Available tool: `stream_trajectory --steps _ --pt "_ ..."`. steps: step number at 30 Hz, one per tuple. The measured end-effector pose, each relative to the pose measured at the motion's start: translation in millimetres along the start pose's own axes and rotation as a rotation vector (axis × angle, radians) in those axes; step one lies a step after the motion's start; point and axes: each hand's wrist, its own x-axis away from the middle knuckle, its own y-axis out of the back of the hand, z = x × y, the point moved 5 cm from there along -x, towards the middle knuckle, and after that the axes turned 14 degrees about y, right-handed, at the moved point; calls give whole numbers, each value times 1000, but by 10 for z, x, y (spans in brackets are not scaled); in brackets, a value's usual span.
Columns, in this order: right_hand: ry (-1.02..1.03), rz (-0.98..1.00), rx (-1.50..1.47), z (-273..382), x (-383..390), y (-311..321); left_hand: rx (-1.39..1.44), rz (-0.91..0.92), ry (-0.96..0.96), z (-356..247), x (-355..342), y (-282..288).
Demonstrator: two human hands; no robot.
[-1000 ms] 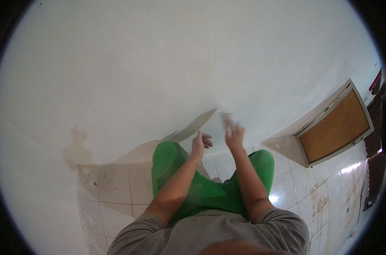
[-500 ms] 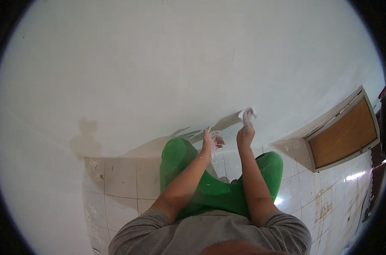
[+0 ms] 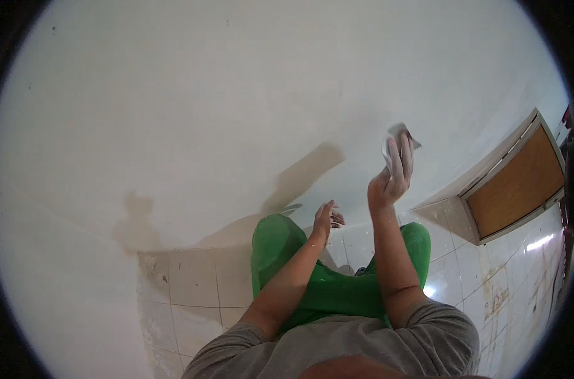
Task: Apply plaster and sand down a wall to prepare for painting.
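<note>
A pale grey sheet of sandpaper (image 3: 397,131) lies under the fingers of my right hand (image 3: 395,170), with a darker edge showing at the fingertips. That hand reaches forward along the white wall (image 3: 236,114), its fingers stretched and dusted white. The sheet appears pressed to the wall. Lower and to the left, my left hand (image 3: 328,221) hangs between my knees near the foot of the wall. Nothing shows in it; its white-dusted fingers are loosely bent and apart.
My knees in green trousers (image 3: 277,246) are bent on both sides of my forearms. Stained white floor tiles (image 3: 192,278) meet the wall's base. At the right stands a brown door panel in a pale frame (image 3: 517,180). Shadows fall on the wall.
My right hand has slid up and to the right along the wall with the sandpaper, its fingers now straighter. My left hand has shifted slightly right and down in the view, which has itself moved a little.
</note>
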Motion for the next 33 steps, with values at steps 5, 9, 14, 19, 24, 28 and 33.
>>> stream_trajectory --steps 5,9,14,19,24,28,33 --pt "-21 326 104 -452 812 -214 31 30 -11 -30 23 -43" --pt "-144 470 89 -396 1510 -166 190 -23 -32 -5 -95 165" --pt "-764 198 -38 -551 2276 156 195 -114 -46 -72 -159 148" --pt "-253 -91 -62 -228 736 47 233 -129 -61 -173 -25 154" --pt "-178 324 89 -385 829 -204 175 -39 -116 -149 -39 108" --pt "-319 434 33 -422 1651 -110 80 -18 -127 -141 -107 123" --pt "-706 739 73 -276 2270 104 120 -77 -101 -69 -21 100"
